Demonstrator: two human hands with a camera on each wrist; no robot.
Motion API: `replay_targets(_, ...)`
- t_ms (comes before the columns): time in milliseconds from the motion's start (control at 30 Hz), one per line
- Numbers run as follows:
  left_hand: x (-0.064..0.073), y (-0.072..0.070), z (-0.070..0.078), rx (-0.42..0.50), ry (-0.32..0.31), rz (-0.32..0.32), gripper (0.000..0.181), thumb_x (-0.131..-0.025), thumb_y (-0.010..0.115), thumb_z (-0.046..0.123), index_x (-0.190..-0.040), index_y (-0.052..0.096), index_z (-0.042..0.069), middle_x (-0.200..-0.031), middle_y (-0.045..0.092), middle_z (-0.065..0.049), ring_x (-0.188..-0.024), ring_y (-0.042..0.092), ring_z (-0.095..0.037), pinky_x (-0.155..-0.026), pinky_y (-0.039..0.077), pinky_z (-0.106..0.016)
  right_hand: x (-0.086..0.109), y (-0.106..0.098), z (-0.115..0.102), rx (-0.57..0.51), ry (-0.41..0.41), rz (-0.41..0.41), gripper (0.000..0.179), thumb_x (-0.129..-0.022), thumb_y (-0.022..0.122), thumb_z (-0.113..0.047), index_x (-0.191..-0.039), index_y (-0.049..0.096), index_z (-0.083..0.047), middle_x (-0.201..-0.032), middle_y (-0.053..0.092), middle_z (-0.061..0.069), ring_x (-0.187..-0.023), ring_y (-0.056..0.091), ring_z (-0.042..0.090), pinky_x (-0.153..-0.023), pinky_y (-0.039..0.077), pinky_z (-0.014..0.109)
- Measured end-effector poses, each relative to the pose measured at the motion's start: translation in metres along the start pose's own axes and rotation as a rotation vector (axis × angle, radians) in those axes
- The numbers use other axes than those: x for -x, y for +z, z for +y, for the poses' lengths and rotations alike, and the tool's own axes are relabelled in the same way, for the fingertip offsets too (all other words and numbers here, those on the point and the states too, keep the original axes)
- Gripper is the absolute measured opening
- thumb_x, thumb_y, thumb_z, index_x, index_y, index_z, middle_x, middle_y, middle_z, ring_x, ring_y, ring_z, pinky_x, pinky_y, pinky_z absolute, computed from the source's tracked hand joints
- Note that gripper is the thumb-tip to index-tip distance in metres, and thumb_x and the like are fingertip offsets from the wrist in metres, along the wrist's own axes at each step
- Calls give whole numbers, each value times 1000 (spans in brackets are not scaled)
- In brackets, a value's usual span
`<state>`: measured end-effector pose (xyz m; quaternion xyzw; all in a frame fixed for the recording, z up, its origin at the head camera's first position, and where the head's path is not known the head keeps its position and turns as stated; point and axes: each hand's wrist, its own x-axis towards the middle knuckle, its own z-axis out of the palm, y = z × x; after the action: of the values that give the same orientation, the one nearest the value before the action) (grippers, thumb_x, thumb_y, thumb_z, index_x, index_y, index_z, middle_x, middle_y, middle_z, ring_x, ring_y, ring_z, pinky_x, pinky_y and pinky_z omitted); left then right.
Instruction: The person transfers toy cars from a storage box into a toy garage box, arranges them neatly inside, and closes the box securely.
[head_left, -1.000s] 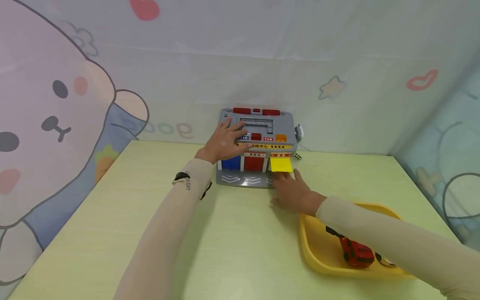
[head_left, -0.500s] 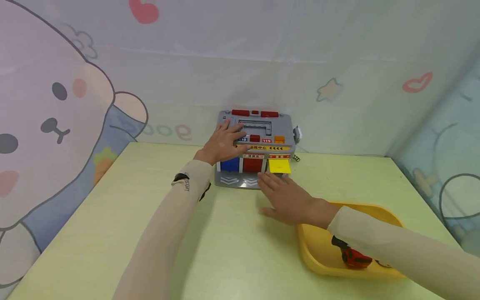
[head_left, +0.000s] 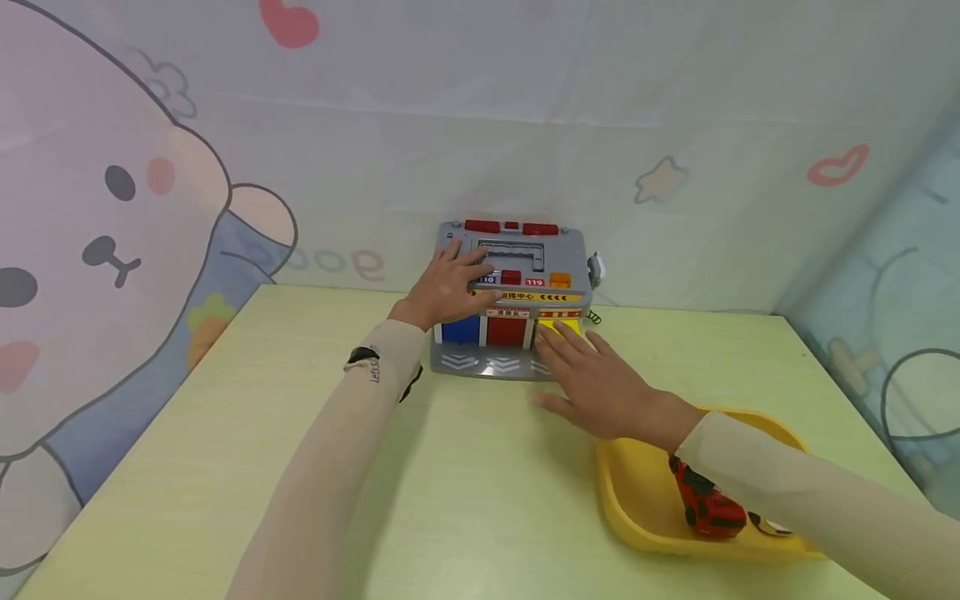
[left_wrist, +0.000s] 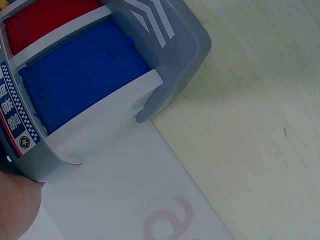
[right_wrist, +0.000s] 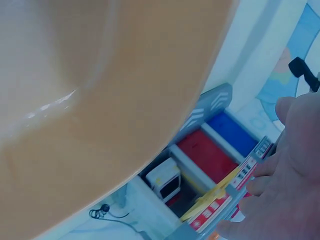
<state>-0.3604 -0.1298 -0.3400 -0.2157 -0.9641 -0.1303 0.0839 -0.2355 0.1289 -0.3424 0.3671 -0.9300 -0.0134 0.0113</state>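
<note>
My left hand (head_left: 447, 287) lies spread on the toy garage (head_left: 566, 248); my right hand (head_left: 603, 387), straight out, is by its yellow door (head_left: 571, 323).

Behind the table (head_left: 480, 500), a bear-print backdrop (head_left: 480, 133) shows lettering (head_left: 366, 263), perhaps mirrored.

Toy building (left_wrist: 142, 45) — blue door (left_wrist: 87, 75), red door (left_wrist: 50, 22), pale tabletop (left_wrist: 255, 100)

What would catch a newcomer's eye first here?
Probably the gray toy station at the back of the table, left hand on top, right hand at its yellow door. The right wrist view shows a white toy vehicle inside. Front right, a yellow tray holds a red toy car.
</note>
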Motion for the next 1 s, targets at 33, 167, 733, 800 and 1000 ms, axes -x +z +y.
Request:
replay_targets(33,0,0,0,3,1,-4,62,-97,52,53,-148,52,18,-164,32,-5,-156,8,-37,-125,6,-56,0,1,2,-1,11,-3,77,-102,48,-50,-156,28,1,-166,20,17,-155,13,38,-122,16,62)
replay_targets(167,0,-2,1,13,2,-20,62,-98,51,53,-149,51,17,-165,30,-5,-156,7,-37,-125,5,-56,1,3,8,-27,44,-13,79,-101,50,-49,-155,28,3,-165,20,21,-154,17,40,-121,19,62)
replay_targets(733,0,-2,2,-7,-8,-20,63,-97,50,53,-148,51,18,-164,32,-5,-156,9,-38,-125,7,-58,0,18,16,-152,63,-116,82,-101,49,-51,-157,23,2,-166,17,21,-154,18,39,-120,18,65)
replay_targets(800,-1,-2,3,-18,-10,-24,62,-97,49,53,-148,51,18,-164,31,-5,-156,10,-39,-125,8,-58,-1,20,17,-156,57,-130,82,-101,49,-52,-157,23,3,-166,17,21,-154,19,40,-119,19,66)
replay_targets(1000,-2,-5,4,-41,-16,-46,63,-97,49,53,-148,51,17,-165,29,-6,-156,10,-39,-124,9,-59,-9,24,22,-137,39,-190,84,-101,47,-54,-158,22,1,-167,14,20,-154,17,38,-120,17,65)
